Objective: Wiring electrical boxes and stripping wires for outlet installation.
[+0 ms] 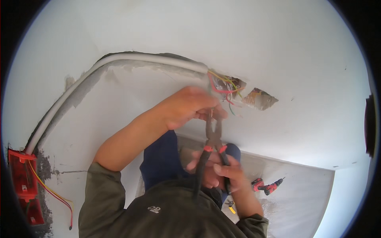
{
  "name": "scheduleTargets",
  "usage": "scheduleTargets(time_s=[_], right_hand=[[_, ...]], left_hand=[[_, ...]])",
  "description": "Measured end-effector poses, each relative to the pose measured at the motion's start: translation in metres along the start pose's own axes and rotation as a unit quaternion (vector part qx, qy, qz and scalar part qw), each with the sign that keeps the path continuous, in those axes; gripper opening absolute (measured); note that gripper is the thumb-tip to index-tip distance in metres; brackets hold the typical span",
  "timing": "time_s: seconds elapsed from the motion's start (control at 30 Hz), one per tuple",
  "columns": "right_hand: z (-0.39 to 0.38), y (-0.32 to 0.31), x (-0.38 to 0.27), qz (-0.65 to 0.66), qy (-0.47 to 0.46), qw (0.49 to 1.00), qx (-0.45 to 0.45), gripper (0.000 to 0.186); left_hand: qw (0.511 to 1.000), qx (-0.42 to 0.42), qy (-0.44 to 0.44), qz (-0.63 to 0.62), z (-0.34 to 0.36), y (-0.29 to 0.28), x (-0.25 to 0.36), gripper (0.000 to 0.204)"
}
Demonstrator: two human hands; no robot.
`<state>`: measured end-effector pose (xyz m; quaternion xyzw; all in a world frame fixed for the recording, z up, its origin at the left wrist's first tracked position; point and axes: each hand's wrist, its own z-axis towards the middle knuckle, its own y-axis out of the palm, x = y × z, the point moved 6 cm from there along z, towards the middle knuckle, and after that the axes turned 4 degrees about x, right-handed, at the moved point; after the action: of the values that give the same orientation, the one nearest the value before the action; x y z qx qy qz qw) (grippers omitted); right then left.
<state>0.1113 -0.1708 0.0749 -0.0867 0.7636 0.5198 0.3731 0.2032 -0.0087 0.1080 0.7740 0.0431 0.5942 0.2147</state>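
— What's nearest you there?

— The right hand point(222, 170), lowest down, closed around the black handles of a pair of pliers point(213, 144) with red collars.

— And the pliers' nose?

— It points up into the left hand point(190, 105), which is curled shut, fingers pinching something thin at the tip. I cannot tell which wire it is.

— What's past the hand?

— A bundle of wires point(224, 89), red, yellow and green, spilling from a broken hole in the wall point(260, 99), just beside the fingers. A grey conduit point(119, 59) runs from there in a chased groove, curving down to a red wall box point(22, 174) at far left.

— Anything farther off?

— A red cordless drill point(268, 185) lies on the floor.
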Motion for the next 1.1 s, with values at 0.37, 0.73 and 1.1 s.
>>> scheduleTargets(time_s=[0.37, 0.73, 1.1], right_hand=[[-0.025, 0.026, -0.094, -0.674, 0.062, 0.707, 0.203, 0.038], [-0.015, 0.058, -0.116, -0.803, 0.113, 0.551, 0.198, 0.031], [-0.011, 0.024, -0.028, -0.037, 0.045, 0.986, 0.157, 0.035]], left_hand=[[1.000, -0.022, 0.010, 0.011, 0.005, 0.002, -0.004, 0.029], [1.000, 0.007, -0.003, -0.023, 0.001, 0.007, -0.006, 0.025], [0.997, -0.026, 0.024, -0.067, 0.002, 0.007, -0.008, 0.028]])
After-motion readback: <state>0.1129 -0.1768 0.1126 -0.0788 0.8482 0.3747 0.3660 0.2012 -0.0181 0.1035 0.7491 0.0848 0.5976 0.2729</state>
